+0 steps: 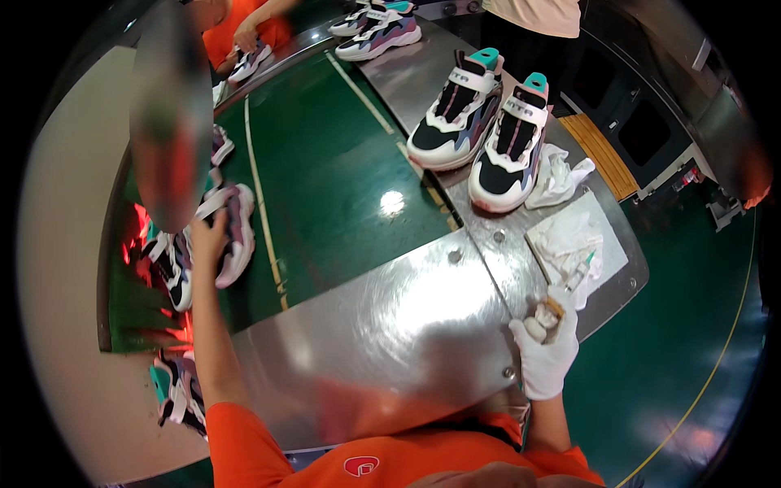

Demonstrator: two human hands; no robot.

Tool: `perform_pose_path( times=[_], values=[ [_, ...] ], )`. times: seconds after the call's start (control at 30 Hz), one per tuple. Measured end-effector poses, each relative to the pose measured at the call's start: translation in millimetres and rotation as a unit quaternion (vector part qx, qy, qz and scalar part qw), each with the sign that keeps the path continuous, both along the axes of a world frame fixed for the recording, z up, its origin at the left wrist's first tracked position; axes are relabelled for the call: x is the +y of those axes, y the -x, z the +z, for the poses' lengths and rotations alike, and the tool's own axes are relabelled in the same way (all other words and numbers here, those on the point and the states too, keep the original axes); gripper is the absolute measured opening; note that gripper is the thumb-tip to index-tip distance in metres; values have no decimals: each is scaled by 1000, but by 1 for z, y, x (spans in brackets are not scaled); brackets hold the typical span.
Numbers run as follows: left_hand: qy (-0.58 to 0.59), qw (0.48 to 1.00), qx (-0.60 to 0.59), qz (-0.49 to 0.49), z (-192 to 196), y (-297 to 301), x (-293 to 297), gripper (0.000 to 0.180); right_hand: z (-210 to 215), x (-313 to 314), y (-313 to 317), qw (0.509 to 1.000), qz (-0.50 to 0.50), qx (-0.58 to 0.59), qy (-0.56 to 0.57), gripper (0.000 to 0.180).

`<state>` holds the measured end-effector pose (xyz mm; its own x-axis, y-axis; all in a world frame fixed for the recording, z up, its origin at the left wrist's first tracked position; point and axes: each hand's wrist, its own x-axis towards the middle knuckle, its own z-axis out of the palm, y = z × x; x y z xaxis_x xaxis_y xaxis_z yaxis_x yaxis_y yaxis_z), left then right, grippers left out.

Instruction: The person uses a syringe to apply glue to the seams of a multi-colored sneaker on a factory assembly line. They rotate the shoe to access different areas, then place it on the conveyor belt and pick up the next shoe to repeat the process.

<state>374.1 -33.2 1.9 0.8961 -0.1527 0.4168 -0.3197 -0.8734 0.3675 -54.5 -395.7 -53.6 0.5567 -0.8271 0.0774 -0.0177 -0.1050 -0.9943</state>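
At the left, my bare left hand (208, 236) grips a sneaker (237, 237) with a pale sole and purple-grey sides, over the green belt. Part of that shoe is hidden by my fingers. My right hand (547, 356), in a white glove, is closed near the right edge of the metal table. A tan piece shows among its curled fingers; I cannot make out what it is. Just beyond that hand lies a crumpled white cloth (569, 244) on a white pad (612, 244), with a thin, pale tool (581, 270) on it.
Two strap sneakers (455, 114) (510, 154) stand on the metal table (382, 325), beside a white wipe (561, 176). More sneakers (382, 37) are at the far end. Others (175, 268) (177, 390) lie at the left. A co-worker's hand (246, 34) holds a shoe across the belt (325, 163).
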Motion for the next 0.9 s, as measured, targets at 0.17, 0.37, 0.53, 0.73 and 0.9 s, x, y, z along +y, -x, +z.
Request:
perform_pose_path(
  times=[0.17,0.37,0.53,0.73,0.9],
  values=[
    [-260,951,-153,72,39,46,-125,82,2,-1,1,999,-6,-5,-39,68],
    [-393,636,-480,-458,73,56,-360,68,10,-11,4,996,53,-15,-65,59],
    [-401,447,-586,-544,73,32,-448,36,15,-18,8,991,66,110,31,52],
    [-464,585,-511,-426,108,35,-343,42,24,-11,2,997,60,43,15,50],
    [-320,790,-372,-367,139,124,-201,66,38,-2,14,991,81,45,92,57]
  ],
)
